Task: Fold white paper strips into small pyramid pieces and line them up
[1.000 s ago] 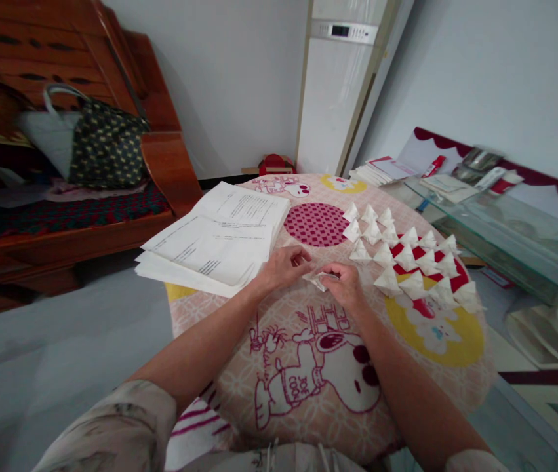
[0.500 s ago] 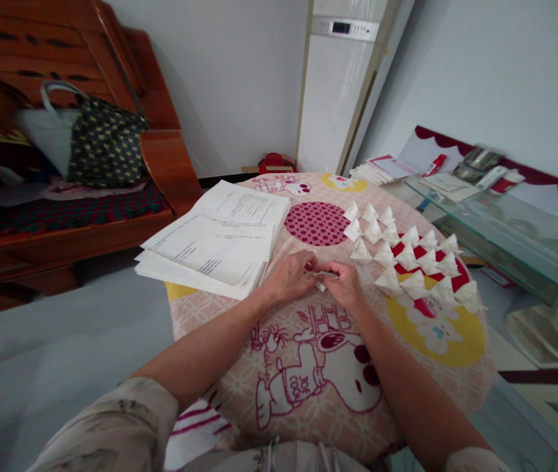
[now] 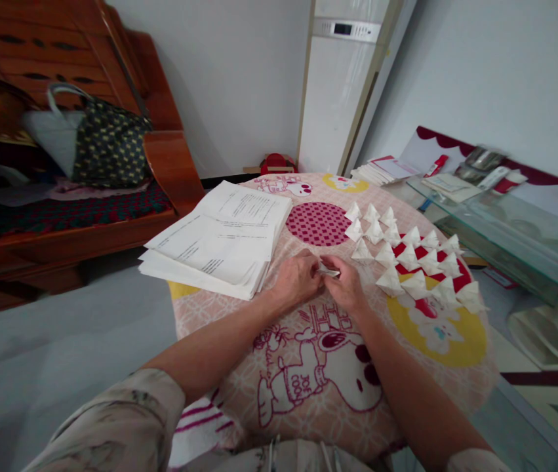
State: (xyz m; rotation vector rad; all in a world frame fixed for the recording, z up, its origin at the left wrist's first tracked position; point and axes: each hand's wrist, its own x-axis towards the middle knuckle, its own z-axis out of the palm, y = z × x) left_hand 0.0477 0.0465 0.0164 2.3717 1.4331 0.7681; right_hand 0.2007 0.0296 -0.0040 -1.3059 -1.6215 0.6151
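1. The small folded paper (image 3: 328, 271) is between the two hands, just above or resting on the cloth-covered worktop (image 3: 200, 313); which of these, I cannot tell. It lies to the right of the printed paper stack (image 3: 242, 226) and to the left of the rows of folded paper pyramids (image 3: 389, 282).
2. Right hand (image 3: 347, 285): the grip is drawn nearly together, thumb and bent forefinger pinching the right part of the paper, with a pale strip showing between them.
3. Left hand (image 3: 298, 278): the fingers are curled in at the paper's left end, close to the right hand's fingertips. The back of the hand covers most of the grip, so I cannot tell how firmly it has hold, or whether it only touches.
4. Handling, as a judgement: the paper should weigh next to nothing, with its layered folds fairly stiff and its single edges soft. It is unlikely to slip in bare fingers, but is easy to crush, crease wrongly or tear.
5. Where to take hold, also a judgement: pinch lightly across the thick folded layers, one hand at each end, leaving thin tips and loose flaps unpressed. The pyramids would best be taken low, near their bases, since squeezing a peak could flatten it.
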